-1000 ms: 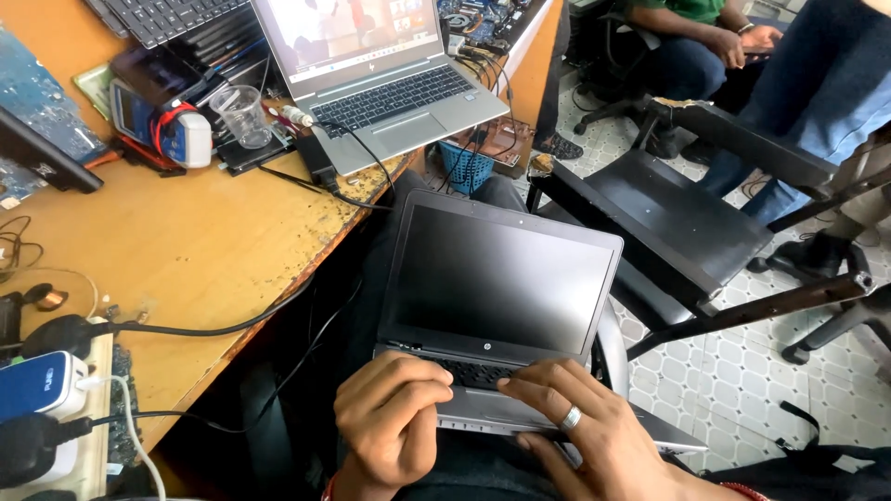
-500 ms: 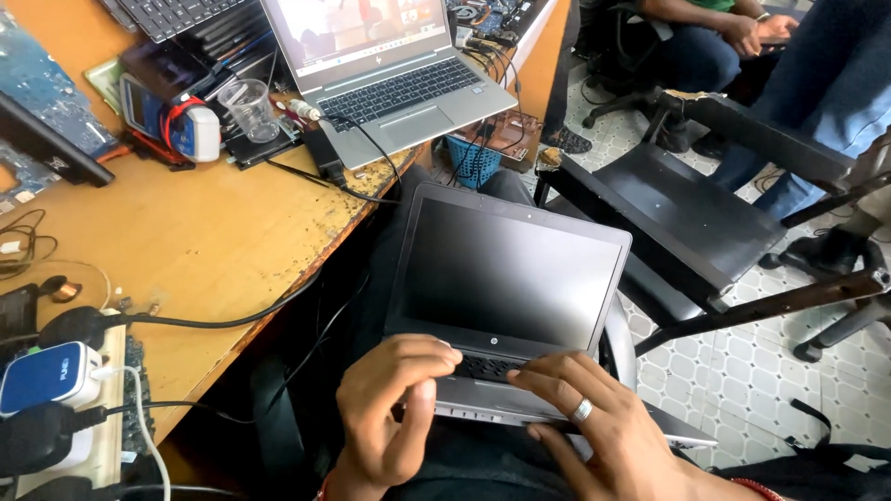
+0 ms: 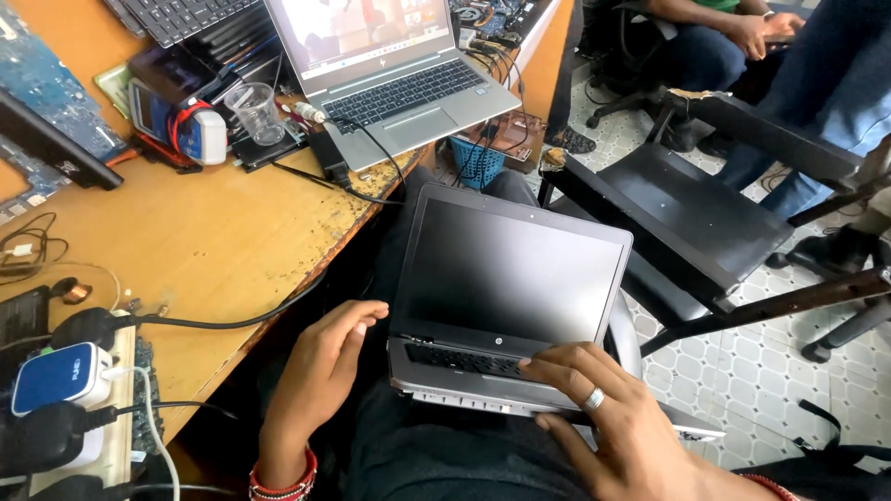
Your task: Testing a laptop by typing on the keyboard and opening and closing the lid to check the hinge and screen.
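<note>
Moved: left hand [image 3: 320, 371] off keyboard, now open, touching the left edge of the grey dark-screened laptop [image 3: 506, 297] on lap. Right hand [image 3: 608, 422], 5 o'clock, fingers spread on keys, gripping nothing.

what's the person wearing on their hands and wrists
Both hands are bare, no gloves and no sleeves in view. The left hand has a stack of red bangles or threads with some white at the wrist. The right hand wears a plain silver ring on one finger, and a thin red band shows at its wrist.
</note>
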